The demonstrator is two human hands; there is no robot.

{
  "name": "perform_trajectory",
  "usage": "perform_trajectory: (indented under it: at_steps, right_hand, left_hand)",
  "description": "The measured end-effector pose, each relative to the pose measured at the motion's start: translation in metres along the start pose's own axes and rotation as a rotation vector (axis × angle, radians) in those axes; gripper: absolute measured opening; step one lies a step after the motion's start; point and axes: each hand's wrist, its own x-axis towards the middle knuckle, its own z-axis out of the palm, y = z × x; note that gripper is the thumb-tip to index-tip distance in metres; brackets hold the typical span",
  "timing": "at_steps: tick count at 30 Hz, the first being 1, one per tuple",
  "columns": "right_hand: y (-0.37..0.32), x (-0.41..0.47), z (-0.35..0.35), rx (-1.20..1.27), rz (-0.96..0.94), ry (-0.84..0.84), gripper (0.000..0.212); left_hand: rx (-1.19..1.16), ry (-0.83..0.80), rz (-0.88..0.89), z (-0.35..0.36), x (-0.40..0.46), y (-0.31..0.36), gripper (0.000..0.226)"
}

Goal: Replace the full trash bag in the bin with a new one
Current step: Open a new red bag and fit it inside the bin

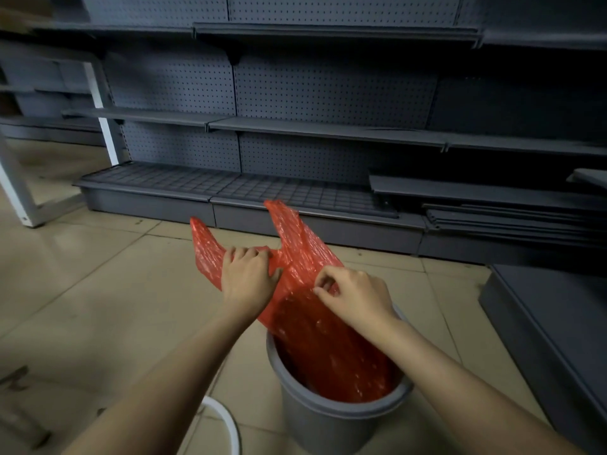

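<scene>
A grey round bin (pixel 331 418) stands on the tiled floor just in front of me. A red plastic bag (pixel 325 349) hangs with its lower part inside the bin and its two handle loops sticking up above the rim. My left hand (pixel 248 274) grips the bag near the left handle loop. My right hand (pixel 354 295) pinches the bag's upper edge by the right loop. Both hands are above the bin's far rim. The bottom of the bin is hidden by the bag.
Grey metal shop shelving (pixel 295 126) runs along the far side, with loose shelf boards (pixel 509 215) stacked at the right. A grey base unit (pixel 551 323) sits close on the right. A white curved rim (pixel 226 421) shows by my left forearm. A white frame (pixel 19 192) stands at left.
</scene>
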Motion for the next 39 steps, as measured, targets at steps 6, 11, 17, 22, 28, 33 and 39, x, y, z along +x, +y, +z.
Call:
perform_trajectory:
  at_steps: [6, 11, 17, 22, 28, 33, 39]
  right_hand:
    - [0.002, -0.002, -0.014, -0.023, -0.025, 0.069, 0.011]
    - [0.000, 0.004, -0.042, 0.017, -0.048, 0.246, 0.010]
    - [0.011, -0.003, -0.047, 0.004, -0.067, 0.249, 0.009]
    - [0.023, -0.004, -0.033, -0.078, -0.114, 0.146, 0.006]
    - [0.024, -0.002, -0.028, -0.215, -0.207, 0.038, 0.013]
    - [0.028, 0.004, -0.017, -0.419, -0.269, -0.069, 0.022]
    - [0.033, 0.000, -0.011, -0.420, -0.324, -0.094, 0.024]
  left_hand:
    - [-0.204, 0.093, 0.181, -0.009, -0.007, 0.015, 0.017]
    - [-0.212, 0.118, 0.404, -0.012, -0.017, 0.048, 0.012]
    - [-0.204, -0.056, 0.748, -0.005, -0.035, 0.069, 0.027]
    - [-0.233, -0.138, 0.869, -0.010, -0.049, 0.067, 0.033]
    - [-0.143, 0.107, 0.778, -0.028, -0.041, 0.054, 0.025]
    - [0.016, 0.030, 0.616, -0.030, -0.030, 0.047, 0.037]
    - [0.070, -0.213, 0.578, -0.018, -0.040, 0.039, 0.034]
